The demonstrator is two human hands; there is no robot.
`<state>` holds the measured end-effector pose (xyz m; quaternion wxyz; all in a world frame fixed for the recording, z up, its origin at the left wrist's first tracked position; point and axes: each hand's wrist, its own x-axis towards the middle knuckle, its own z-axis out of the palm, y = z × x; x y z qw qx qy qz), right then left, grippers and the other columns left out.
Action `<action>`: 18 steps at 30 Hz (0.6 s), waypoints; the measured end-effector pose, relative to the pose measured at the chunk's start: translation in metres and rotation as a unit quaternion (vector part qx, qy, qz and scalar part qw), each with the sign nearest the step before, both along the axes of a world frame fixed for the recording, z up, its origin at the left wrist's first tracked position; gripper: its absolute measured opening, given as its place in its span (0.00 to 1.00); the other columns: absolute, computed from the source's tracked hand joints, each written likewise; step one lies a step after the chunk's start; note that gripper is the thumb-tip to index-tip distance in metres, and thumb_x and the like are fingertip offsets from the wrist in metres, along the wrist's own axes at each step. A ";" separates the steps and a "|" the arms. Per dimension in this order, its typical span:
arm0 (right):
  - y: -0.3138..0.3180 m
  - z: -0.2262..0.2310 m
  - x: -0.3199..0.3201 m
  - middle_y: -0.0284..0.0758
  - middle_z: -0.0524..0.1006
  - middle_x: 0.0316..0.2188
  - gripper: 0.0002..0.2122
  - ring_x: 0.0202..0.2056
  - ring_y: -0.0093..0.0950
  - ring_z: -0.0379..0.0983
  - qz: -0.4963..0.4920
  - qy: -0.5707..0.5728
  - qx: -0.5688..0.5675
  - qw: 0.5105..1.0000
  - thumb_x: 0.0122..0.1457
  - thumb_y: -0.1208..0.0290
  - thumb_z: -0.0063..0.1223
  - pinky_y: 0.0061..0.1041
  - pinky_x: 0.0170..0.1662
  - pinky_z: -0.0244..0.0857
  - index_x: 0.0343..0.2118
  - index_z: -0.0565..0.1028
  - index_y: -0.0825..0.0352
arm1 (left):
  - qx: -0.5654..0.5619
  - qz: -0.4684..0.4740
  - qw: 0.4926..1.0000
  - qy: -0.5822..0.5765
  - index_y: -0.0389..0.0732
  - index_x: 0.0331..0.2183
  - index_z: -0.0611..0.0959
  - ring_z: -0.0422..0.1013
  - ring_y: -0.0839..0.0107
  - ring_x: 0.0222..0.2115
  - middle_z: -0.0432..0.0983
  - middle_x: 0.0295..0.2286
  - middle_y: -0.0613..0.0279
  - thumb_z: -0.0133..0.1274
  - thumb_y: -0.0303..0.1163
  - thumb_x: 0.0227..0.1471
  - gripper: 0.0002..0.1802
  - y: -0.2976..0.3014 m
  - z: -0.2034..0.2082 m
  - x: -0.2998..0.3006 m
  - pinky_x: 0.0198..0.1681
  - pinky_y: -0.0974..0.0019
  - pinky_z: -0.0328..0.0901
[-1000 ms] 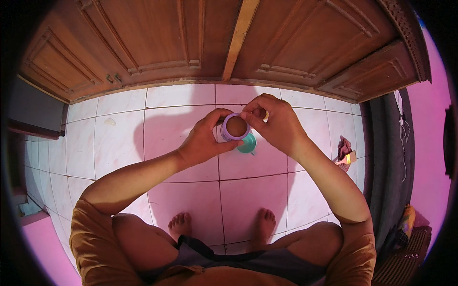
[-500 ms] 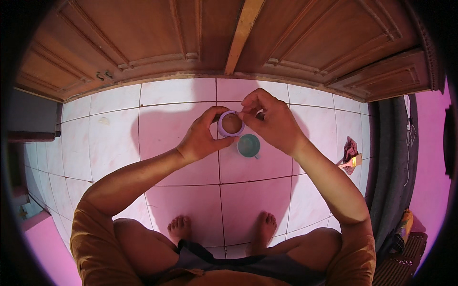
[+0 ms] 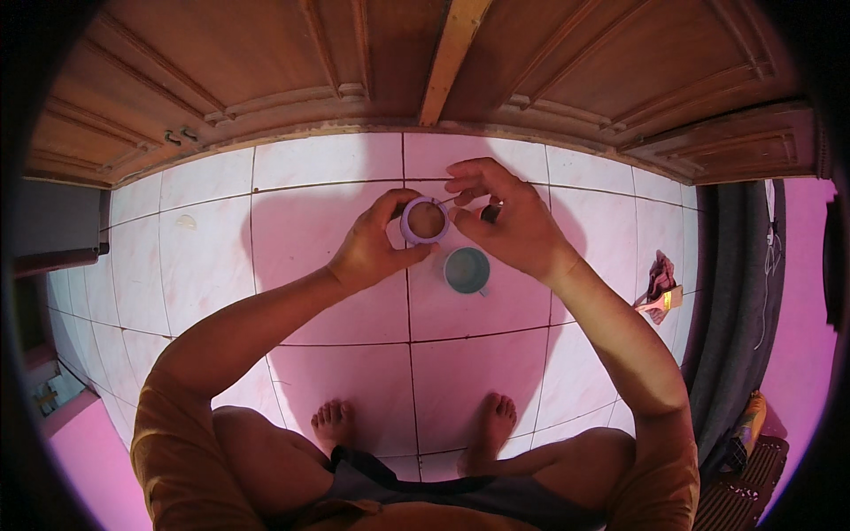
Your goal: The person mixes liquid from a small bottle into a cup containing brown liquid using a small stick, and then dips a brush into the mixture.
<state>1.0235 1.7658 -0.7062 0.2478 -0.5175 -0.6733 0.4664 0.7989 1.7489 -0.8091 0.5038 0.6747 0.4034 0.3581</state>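
My left hand (image 3: 370,239) is closed around a small purple cup (image 3: 409,232), thumb near me and fingers on the far side. Brown contents (image 3: 428,220) show inside its round opening. Close to its right rim, my right hand (image 3: 509,217) pinches a thin stick-like handle (image 3: 447,201) whose end reaches the cup's edge. A small dark object (image 3: 490,212) shows under the curled fingers of that hand; its kind is unclear. Just below, a pale teal mug (image 3: 467,270) stands on the floor, its handle toward me at the lower right. Neither hand touches the mug.
White tiled floor (image 3: 345,310) lies between my bare feet and a wooden cabinet (image 3: 266,71) along the far side. At right are a paintbrush (image 3: 662,299) beside a crumpled dark cloth (image 3: 660,273), then a grey cushion-like edge (image 3: 726,292). A grey box-like piece (image 3: 57,221) stands at left.
My right hand has drawn slightly right, away from the cup, with its fingers a little more spread. The left hand still holds the cup. The whole view has shifted slightly.
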 end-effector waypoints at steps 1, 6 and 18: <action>0.000 -0.001 0.002 0.31 0.81 0.46 0.20 0.46 0.20 0.76 -0.002 0.000 -0.002 1.000 0.59 0.75 0.61 0.22 0.45 0.67 0.55 0.73 0.62 | 0.000 0.004 1.000 0.006 0.37 0.55 0.70 0.71 0.67 0.53 0.74 0.50 0.57 0.72 0.26 0.46 0.38 0.001 -0.001 0.001 0.60 0.63 0.66; 0.008 -0.004 0.021 0.37 0.80 0.43 0.16 0.42 0.25 0.79 -0.079 0.008 0.050 0.996 0.60 0.76 0.58 0.25 0.37 0.73 0.52 0.74 0.66 | -0.004 0.016 0.999 0.030 0.37 0.56 0.70 0.71 0.66 0.54 0.74 0.50 0.56 0.73 0.28 0.46 0.39 0.006 -0.016 0.000 0.61 0.63 0.65; -0.015 -0.034 0.068 0.47 0.79 0.42 0.22 0.42 0.43 0.80 -0.023 -0.339 0.168 0.925 0.58 0.60 0.63 0.38 0.47 0.74 0.50 0.74 0.70 | 0.046 0.065 0.988 0.129 0.40 0.54 0.72 0.75 0.56 0.51 0.77 0.48 0.52 0.74 0.34 0.43 0.39 0.017 -0.062 -0.010 0.55 0.59 0.70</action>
